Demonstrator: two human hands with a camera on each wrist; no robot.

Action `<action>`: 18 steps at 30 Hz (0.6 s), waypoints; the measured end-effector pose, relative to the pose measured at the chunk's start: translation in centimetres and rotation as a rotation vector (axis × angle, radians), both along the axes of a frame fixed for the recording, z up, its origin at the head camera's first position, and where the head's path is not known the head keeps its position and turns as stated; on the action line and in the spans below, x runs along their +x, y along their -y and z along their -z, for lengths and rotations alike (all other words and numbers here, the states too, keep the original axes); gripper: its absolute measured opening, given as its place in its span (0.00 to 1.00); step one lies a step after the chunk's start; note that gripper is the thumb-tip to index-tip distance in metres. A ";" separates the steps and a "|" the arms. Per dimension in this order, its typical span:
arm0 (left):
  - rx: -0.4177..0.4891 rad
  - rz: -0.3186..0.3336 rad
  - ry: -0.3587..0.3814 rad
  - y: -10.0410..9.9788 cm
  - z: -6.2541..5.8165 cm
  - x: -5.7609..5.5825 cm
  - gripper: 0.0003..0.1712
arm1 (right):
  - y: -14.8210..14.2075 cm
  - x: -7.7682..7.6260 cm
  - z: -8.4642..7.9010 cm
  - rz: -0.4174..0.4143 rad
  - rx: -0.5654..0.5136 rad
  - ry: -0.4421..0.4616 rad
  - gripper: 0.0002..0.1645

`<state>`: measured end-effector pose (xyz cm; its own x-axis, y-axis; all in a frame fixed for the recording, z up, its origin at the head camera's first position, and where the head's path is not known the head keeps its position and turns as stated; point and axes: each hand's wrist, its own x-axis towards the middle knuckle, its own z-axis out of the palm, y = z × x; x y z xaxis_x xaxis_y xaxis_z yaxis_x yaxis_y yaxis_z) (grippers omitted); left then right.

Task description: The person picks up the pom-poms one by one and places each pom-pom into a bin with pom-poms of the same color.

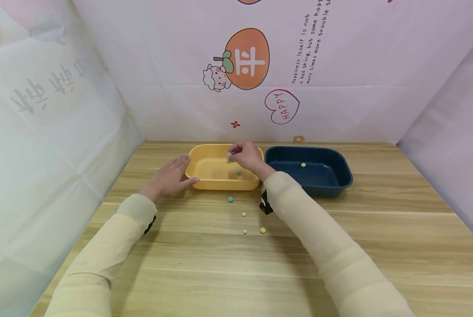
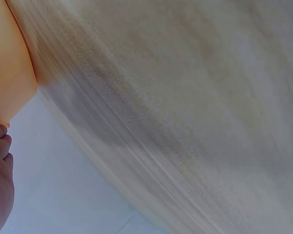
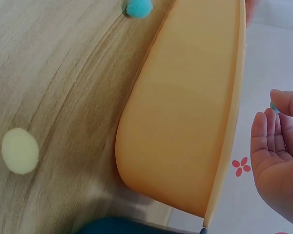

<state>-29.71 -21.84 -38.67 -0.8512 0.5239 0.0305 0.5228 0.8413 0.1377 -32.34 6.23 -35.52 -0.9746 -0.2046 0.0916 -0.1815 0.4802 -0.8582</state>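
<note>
A yellow rectangular tub (image 1: 226, 185) stands at the back of the wooden table. My left hand (image 1: 169, 178) rests against its left end with fingers extended at the rim and thumb by the front edge. Over the tub's right part, my right hand (image 1: 247, 156) pinches a small turquoise pom-pom (image 3: 274, 107) between thumb and fingertips. Inside lies a turquoise pom-pom (image 1: 238, 172), and another spot of turquoise (image 1: 228, 161) shows just below the held one. One more turquoise pom-pom (image 3: 139, 8) sits on the table in front of the tub.
A dark blue tub (image 1: 327, 191) stands right beside the yellow one, with a pale yellow pom-pom (image 1: 303, 165) inside. Three pale yellow pom-poms, the largest (image 1: 263, 230) at the right, lie on the table nearer me. A printed cloth wall (image 1: 173, 110) rises behind the tubs.
</note>
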 end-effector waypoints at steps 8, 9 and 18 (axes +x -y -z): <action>0.003 -0.002 0.003 0.0 0.0 0.1 0.54 | 0.1 -0.1 0.3 0.012 0.019 -0.006 0.08; 0.001 -0.003 0.001 0.0 0.1 0.1 0.54 | 0.1 -0.1 0.3 0.011 0.017 -0.004 0.08; -0.002 -0.006 0.005 0.0 0.1 0.0 0.54 | 0.0 -0.1 0.2 0.016 0.023 -0.015 0.12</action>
<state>-29.70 -21.79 -38.73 -0.8542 0.5193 0.0249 0.5174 0.8445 0.1386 -32.41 6.28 -35.73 -0.9763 -0.1910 0.1014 -0.1860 0.5027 -0.8442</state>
